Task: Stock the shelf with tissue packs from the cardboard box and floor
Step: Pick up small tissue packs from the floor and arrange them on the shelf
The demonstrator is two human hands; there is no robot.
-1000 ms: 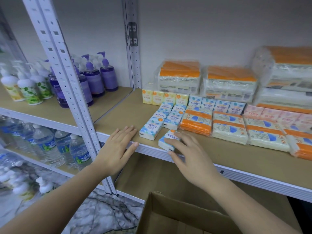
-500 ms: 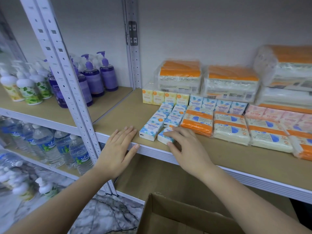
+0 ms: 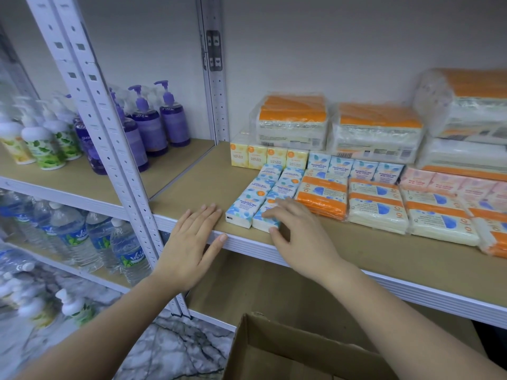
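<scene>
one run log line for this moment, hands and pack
left hand: flat on shelf edge | right hand: grip on blue mini tissue pack | pack: front of second row, beside neighbour pack

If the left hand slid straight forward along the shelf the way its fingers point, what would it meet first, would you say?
Probably the front blue mini tissue pack: the left hand lies flat on the shelf edge, fingers aimed up-right toward it. It might slip just past its left side.

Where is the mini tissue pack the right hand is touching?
In the head view, the mini tissue pack lies at the shelf's front edge, under the right hand, beside another blue pack on its left.
</scene>
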